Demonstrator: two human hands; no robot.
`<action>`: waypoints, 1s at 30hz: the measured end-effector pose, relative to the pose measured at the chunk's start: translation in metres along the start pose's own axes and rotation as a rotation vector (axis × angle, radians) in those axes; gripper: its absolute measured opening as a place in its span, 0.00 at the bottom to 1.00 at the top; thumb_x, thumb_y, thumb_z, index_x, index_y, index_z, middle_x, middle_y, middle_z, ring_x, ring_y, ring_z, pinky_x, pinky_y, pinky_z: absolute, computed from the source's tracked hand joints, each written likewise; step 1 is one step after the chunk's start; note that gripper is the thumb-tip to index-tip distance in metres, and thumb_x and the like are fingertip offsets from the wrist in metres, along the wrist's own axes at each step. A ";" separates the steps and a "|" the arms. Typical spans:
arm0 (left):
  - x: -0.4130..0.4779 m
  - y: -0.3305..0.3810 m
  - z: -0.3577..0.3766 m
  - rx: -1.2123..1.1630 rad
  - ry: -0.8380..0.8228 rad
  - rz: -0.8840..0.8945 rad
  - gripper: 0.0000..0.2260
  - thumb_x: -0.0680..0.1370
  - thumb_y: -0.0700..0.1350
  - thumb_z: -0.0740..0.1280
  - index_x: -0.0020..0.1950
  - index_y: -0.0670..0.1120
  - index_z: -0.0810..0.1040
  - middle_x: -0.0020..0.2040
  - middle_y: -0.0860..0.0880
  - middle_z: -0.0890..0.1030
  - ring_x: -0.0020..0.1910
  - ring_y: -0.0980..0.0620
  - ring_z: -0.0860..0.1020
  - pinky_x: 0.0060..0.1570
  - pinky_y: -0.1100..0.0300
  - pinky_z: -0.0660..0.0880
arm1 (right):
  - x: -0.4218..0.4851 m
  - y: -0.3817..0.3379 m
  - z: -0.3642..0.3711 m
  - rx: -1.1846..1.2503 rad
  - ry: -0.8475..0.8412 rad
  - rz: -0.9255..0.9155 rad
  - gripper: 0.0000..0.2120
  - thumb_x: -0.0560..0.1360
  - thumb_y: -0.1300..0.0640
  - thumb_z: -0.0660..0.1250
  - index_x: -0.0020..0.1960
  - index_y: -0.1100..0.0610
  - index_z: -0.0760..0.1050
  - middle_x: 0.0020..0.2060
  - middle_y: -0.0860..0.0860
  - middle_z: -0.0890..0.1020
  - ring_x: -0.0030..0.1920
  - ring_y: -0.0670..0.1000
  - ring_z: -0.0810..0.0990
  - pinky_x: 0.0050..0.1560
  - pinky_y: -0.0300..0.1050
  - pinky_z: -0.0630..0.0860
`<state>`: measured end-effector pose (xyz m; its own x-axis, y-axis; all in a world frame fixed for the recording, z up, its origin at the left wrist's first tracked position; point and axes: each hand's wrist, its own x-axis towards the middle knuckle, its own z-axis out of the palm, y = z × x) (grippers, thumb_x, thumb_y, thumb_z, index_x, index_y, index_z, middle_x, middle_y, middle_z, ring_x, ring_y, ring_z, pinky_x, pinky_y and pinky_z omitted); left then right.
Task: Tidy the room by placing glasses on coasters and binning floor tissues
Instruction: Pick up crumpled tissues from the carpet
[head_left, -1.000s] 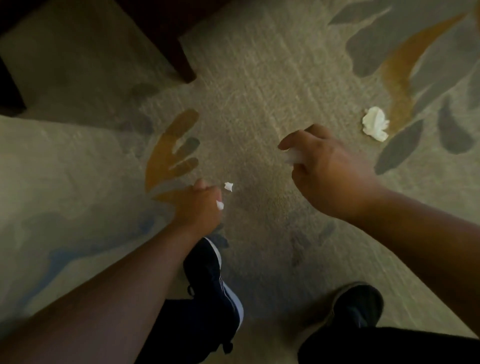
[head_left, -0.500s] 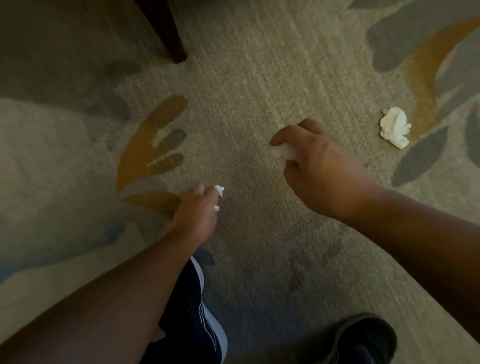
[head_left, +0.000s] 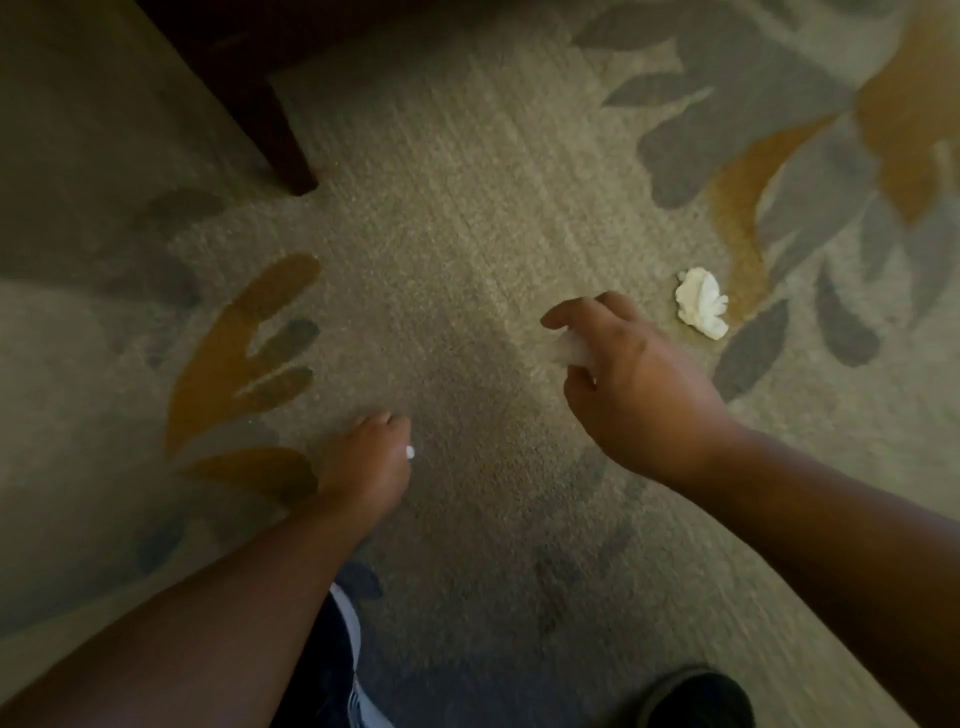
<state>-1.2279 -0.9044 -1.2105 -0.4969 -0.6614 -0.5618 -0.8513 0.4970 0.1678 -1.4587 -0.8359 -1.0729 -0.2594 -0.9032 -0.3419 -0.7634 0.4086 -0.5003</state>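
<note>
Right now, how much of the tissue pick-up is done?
Done: two pieces are off the floor. In hand: the right hand grips a tissue wad, and the left hand holds a white scrap. Left: one crumpled tissue lies on the carpet, and the held pieces need binning. No bin or glasses show.

We have only 1 view, from a wide-angle camera worn on the head. It looks steeply down at the carpet (head_left: 467, 234) just ahead of our feet. Both forearms come in from the bottom corners, so the left hand (head_left: 363, 462) and the right hand (head_left: 639, 395) sit near the middle of the frame, close to the lens. A dark furniture leg (head_left: 280, 130) reaches in from the top left, and 1 shoe (head_left: 696, 701) touches the bottom edge.
</note>
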 end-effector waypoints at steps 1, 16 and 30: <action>0.002 0.004 -0.004 -0.024 -0.001 0.000 0.01 0.76 0.41 0.65 0.46 0.46 0.73 0.51 0.47 0.77 0.51 0.47 0.74 0.50 0.53 0.74 | 0.000 0.006 -0.003 -0.006 0.019 0.024 0.20 0.75 0.60 0.62 0.65 0.49 0.68 0.59 0.47 0.72 0.54 0.48 0.76 0.44 0.40 0.71; 0.005 0.074 -0.055 -0.281 0.155 0.310 0.07 0.69 0.36 0.68 0.39 0.46 0.72 0.39 0.55 0.71 0.40 0.54 0.69 0.34 0.70 0.60 | 0.043 0.147 0.009 -0.077 0.147 0.402 0.14 0.77 0.60 0.59 0.60 0.53 0.76 0.70 0.51 0.64 0.68 0.57 0.68 0.62 0.54 0.74; -0.011 0.068 -0.084 -0.329 0.219 0.264 0.07 0.70 0.37 0.67 0.42 0.48 0.72 0.43 0.56 0.72 0.46 0.57 0.70 0.39 0.71 0.64 | 0.065 0.124 0.021 -0.084 0.067 0.394 0.14 0.76 0.61 0.60 0.59 0.50 0.73 0.56 0.54 0.74 0.58 0.57 0.71 0.54 0.51 0.71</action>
<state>-1.2945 -0.9105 -1.1247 -0.6974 -0.6565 -0.2875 -0.6814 0.4830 0.5499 -1.5583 -0.8414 -1.1740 -0.5773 -0.6873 -0.4408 -0.6428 0.7155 -0.2737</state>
